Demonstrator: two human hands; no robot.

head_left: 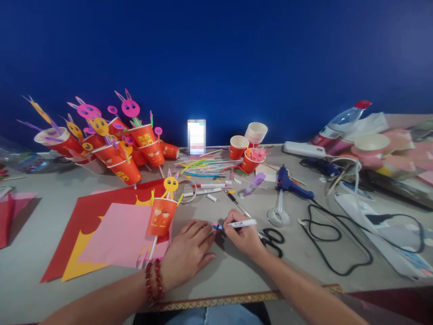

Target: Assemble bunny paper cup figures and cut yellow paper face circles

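My right hand grips a white marker with a blue tip end, its point down on a small pink paper piece. Beside that piece my left hand lies flat, fingers stretched, fingertips at its edge. Red beads circle the left wrist. A red paper cup with a yellow rabbit-eared face and a white stick below rests just left of my left hand. Black-handled scissors lie right of my right hand, partly covered by it.
Stacked pink paper, red and yellow sheets lie left. Several decorated cups lean at the back left. A blue glue gun, tape dispenser, looped black cord and power strip fill the right. A lit phone stands at the back.
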